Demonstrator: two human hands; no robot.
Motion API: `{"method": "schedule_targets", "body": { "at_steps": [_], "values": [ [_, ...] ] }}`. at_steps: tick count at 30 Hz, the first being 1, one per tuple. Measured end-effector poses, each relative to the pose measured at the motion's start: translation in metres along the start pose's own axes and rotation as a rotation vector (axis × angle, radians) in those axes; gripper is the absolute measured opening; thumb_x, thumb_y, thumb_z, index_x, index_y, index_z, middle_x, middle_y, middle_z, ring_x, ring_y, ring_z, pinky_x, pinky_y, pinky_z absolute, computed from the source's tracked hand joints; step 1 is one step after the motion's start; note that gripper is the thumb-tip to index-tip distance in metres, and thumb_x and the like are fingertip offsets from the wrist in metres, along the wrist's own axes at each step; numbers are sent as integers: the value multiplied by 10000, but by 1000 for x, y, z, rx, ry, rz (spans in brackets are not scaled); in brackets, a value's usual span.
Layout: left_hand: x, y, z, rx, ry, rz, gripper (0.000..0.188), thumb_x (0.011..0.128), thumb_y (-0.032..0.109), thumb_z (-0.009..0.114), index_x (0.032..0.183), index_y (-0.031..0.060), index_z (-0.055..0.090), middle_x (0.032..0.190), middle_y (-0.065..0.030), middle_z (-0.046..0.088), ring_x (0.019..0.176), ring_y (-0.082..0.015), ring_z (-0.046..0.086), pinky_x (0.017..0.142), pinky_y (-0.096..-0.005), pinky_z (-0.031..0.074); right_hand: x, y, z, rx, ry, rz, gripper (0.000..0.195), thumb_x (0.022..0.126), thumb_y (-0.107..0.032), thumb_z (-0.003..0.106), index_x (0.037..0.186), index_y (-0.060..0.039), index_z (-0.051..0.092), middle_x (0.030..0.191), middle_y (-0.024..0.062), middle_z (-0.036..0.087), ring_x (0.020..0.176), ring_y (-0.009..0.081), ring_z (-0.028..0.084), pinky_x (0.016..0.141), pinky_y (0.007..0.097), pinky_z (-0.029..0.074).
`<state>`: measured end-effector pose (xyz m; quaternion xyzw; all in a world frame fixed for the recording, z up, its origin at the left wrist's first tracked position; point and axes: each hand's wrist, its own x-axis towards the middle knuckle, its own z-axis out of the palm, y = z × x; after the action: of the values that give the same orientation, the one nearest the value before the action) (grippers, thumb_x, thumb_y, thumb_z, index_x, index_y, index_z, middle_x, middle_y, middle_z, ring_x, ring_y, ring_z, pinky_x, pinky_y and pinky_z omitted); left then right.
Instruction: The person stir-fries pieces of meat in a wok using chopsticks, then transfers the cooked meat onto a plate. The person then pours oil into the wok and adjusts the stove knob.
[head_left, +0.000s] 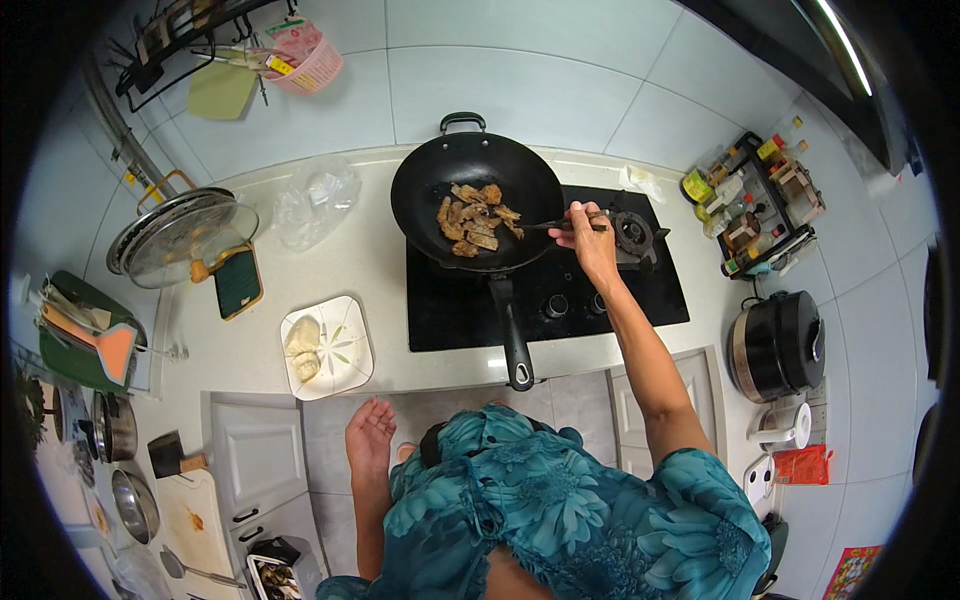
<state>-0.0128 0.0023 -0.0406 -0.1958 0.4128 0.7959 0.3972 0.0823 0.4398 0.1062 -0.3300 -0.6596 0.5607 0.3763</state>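
My right hand (589, 232) grips a pair of dark chopsticks (551, 224) that slant left into a black wok (420, 195). Their tips are by several browned, fried pieces of food (480, 221) gathered in the middle of the wok. The wok sits over the left side of a black glass gas hob (450, 315), its long handle (514, 330) pointing towards me. Held low in front of the counter edge, my left hand (371, 431) is empty, palm up with loosely curled fingers. Nearest to it is a white square plate (352, 360) holding pale, dough-like pieces (304, 349).
An uncovered burner (632, 231) is right of the wok. Left on the counter are a clear plastic bag (315, 202), pan lids (187, 240) and a phone (240, 283). A cleaver (166, 454) lies by a cutting board (191, 517). Bottles (724, 195) and an electric cooker (780, 345) stand right.
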Motion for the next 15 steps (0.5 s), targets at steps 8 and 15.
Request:
{"method": "schedule_targets", "body": {
  "at_steps": [8, 15],
  "values": [
    [-2, 0, -2, -2, -2, 6, 204, 913, 196, 590, 1074, 70, 598, 918, -63, 689, 805, -188, 639, 713, -311, 492, 9, 12, -8, 84, 135, 51, 381, 998, -351, 512, 841, -4, 529, 774, 73, 582, 623, 190, 685, 528, 266, 551],
    [-6, 2, -6, -13, 24, 12, 179, 913, 191, 578, 1041, 69, 609, 912, -68, 687, 787, -198, 637, 706, -320, 497, -8, -7, 5, -138, 54, -63, 384, 1011, -362, 476, 837, -23, 518, 718, 44, 566, 618, 154, 675, 524, 260, 522]
  ]
}}
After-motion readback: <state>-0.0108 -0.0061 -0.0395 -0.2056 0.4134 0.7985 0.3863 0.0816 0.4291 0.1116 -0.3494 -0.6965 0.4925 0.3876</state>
